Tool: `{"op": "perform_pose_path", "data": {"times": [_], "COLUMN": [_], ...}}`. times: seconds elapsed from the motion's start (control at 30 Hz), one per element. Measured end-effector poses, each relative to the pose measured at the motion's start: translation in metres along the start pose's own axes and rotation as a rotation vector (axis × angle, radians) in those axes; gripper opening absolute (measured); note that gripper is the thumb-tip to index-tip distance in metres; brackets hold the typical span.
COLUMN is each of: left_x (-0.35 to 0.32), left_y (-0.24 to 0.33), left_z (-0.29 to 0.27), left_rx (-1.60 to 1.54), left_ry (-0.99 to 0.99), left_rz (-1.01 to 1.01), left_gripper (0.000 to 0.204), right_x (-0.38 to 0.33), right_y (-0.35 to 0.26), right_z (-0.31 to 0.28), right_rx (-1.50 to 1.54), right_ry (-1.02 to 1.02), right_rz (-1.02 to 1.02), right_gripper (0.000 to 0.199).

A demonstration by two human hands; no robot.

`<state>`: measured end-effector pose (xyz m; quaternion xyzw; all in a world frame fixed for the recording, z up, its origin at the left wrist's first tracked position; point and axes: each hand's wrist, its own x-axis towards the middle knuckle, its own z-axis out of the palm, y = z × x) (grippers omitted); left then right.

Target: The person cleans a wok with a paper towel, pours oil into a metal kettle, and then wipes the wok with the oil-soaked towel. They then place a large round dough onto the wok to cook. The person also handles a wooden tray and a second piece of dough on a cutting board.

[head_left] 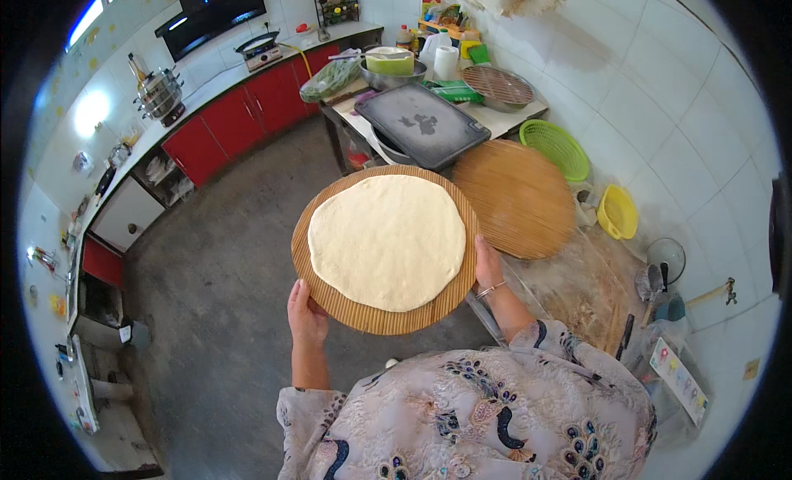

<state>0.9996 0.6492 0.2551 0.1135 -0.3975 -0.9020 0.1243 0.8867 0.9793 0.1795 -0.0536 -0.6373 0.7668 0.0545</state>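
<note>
A large flat round of pale dough lies on a round ridged wooden tray, covering most of it. Both hands carry the tray out in front of my body, above the floor. My left hand is closed on its lower left rim, thumb on the near side. On the right edge, my right hand grips the rim, with a bracelet at the wrist. The fingers beneath the tray are hidden in both hands.
Right of the tray are a round wooden board and a floury work surface. Ahead, a dark flat griddle lid rests on a cluttered table. Green and yellow baskets stand by the wall. Red cabinets line the far left.
</note>
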Motion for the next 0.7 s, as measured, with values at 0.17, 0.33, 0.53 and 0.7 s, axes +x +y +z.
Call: {"op": "perform_pose_path", "data": {"times": [0.17,0.33,0.53,0.7], "left_x": [0.04,0.132,0.297,0.418], "left_y": [0.03,0.031,0.005,-0.02], "left_z": [-0.01,0.031,0.081,0.127], "left_rx": [0.096,0.057,0.242,0.319], "left_ry": [0.061,-0.015,-0.101,-0.198], "left_rz": [0.031,-0.003,-0.091,-0.231], "left_gripper": [0.022,0.022,0.02,0.028], "right_x": [0.027,0.101,0.226,0.296], "right_y": [-0.021,-0.035,-0.043,-0.065], "right_z": [0.062,0.068,0.06,0.061], "right_rx": [-0.138,-0.26,-0.333,-0.367], "right_ry": [0.092,0.176,0.253,0.281], "right_rz": [-0.091,-0.25,-0.367,-0.215], "right_gripper": [0.053,0.038,0.03,0.029]}}
